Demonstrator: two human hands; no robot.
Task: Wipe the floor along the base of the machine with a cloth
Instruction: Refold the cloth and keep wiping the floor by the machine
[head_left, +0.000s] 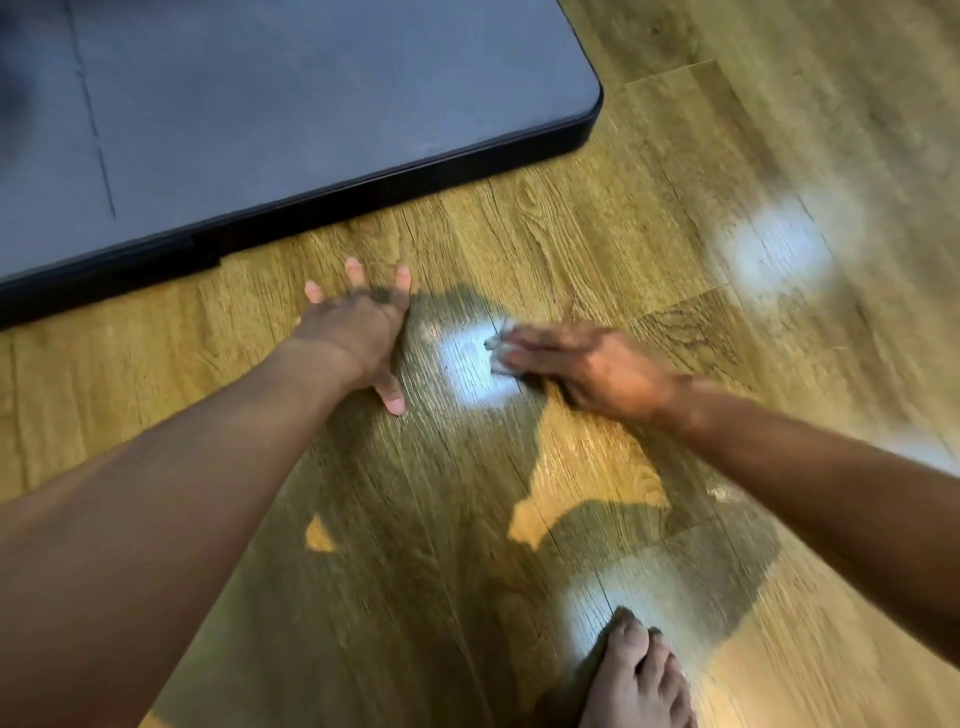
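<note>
Hands numbered two, with one cloth (500, 349), one machine (311, 104) and one bare foot (640, 675). The left hand (358, 328) lay flat on the floor (675, 130) near the machine's edge, fingers (355, 270) spread and straight. The right hand (587, 370), apart from it, pressed the cloth to the floor with straight fingers held together. The pale cloth peeked out from under those fingertips, toward the left hand; blur hid its long axis and heading.
</note>
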